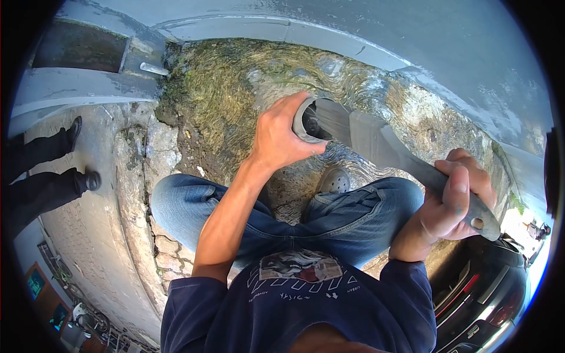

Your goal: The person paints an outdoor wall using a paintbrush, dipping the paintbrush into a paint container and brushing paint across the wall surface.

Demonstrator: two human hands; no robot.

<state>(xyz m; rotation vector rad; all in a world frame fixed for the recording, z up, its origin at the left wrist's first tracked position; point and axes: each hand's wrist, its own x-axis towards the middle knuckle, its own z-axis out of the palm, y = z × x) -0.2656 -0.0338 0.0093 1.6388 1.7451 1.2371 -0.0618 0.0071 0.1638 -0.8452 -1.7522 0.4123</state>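
My left hand [281, 134] is wrapped round a small round container [300, 125] with a pale grey rim and a dark inside, its mouth tilted to the right. A wide grey paintbrush [382, 144] is gripped by its handle in my right hand [454, 203]. The handle end with its hole sticks out past my fingers. The bristle tip is at the container's mouth; whether it touches the inside I cannot tell. Most of the container's outside is hidden behind my left fingers.
Mossy, wet-looking ground [218, 82] lies below my hands, bordered by a grey-blue wall [353, 29]. A white pipe stub [154, 69] juts out at upper left. A person's dark trouser legs [44, 153] stand at left. A black car [482, 294] is at lower right.
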